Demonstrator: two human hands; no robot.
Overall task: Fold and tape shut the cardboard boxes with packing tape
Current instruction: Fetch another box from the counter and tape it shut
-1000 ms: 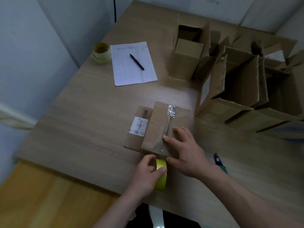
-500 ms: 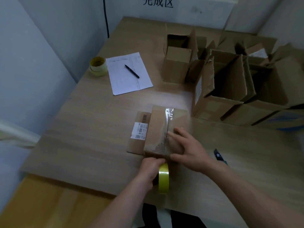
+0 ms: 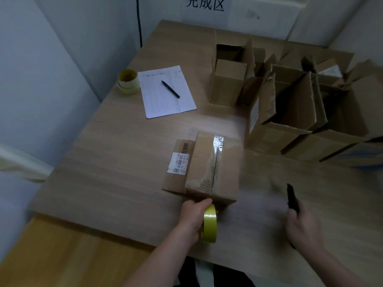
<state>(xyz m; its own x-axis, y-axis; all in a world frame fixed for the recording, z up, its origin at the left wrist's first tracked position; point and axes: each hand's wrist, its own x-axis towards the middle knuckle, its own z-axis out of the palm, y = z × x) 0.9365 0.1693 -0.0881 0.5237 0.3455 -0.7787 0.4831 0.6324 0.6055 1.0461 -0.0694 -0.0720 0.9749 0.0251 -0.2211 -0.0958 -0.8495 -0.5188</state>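
At lower centre the left hand (image 3: 193,219) grips a yellow-green tape roll (image 3: 210,226) standing on edge against the near side of a closed cardboard box (image 3: 204,168), a glossy clear strip along its seam. At lower right, the right hand (image 3: 303,225) clasps a slim black cutter (image 3: 292,198). Open boxes (image 3: 290,104) stand at upper right.

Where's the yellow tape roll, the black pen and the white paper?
yellow tape roll (image 3: 210,223), head view, on its outer yellow band.
black pen (image 3: 170,89), head view, on the middle of its barrel.
white paper (image 3: 159,104), head view, on a bare part left of the pen.
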